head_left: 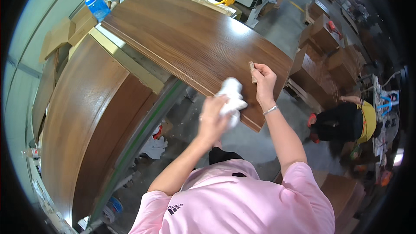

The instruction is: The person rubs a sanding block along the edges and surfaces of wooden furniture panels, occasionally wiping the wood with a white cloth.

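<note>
A long brown wood-grain panel [186,30] lies in front of me, its near right corner jutting out over the floor. At its near edge my left hand [213,117] is closed round a crumpled white cloth [232,97], somewhat smeared by motion. My right hand [265,82], with a bracelet at the wrist, pinches a small flat beige strip [252,72] between thumb and fingers. That strip is held upright just over the panel's right part; whether it touches the surface I cannot tell.
Stacked brown panels [82,121] stand at the left. Beyond the long panel are a blue bottle [97,6] and a yellow tool [226,1]. Brown wooden boxes [318,65] fill the right, near another person in a yellow top [368,121]. White scraps [154,147] lie below.
</note>
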A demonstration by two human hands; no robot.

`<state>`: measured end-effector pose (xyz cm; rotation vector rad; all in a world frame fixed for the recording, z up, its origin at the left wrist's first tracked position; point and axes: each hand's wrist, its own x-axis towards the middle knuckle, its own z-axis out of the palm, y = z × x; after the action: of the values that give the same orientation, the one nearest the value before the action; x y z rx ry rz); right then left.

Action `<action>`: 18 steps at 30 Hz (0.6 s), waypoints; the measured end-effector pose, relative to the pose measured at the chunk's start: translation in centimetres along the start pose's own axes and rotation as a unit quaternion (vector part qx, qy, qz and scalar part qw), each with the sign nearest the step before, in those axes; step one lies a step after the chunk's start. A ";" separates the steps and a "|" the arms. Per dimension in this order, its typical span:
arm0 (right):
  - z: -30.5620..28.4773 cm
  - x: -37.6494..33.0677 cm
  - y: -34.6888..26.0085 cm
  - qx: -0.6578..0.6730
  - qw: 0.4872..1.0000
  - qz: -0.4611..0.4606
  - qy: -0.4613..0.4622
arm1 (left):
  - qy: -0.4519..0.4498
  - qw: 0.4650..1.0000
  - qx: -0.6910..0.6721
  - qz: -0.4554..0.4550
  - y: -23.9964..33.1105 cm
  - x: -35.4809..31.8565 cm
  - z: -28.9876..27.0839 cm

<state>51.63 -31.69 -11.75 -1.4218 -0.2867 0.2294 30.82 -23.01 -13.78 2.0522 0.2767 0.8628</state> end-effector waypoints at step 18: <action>-1.7 1.8 0.8 -0.014 0.995 0.021 -0.092 | -0.103 0.994 -0.035 -0.006 4.9 -3.3 3.2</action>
<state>53.88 -32.59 -12.62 -1.4384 -0.4126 0.3918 29.98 -29.60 -12.74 2.0520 0.1431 0.6370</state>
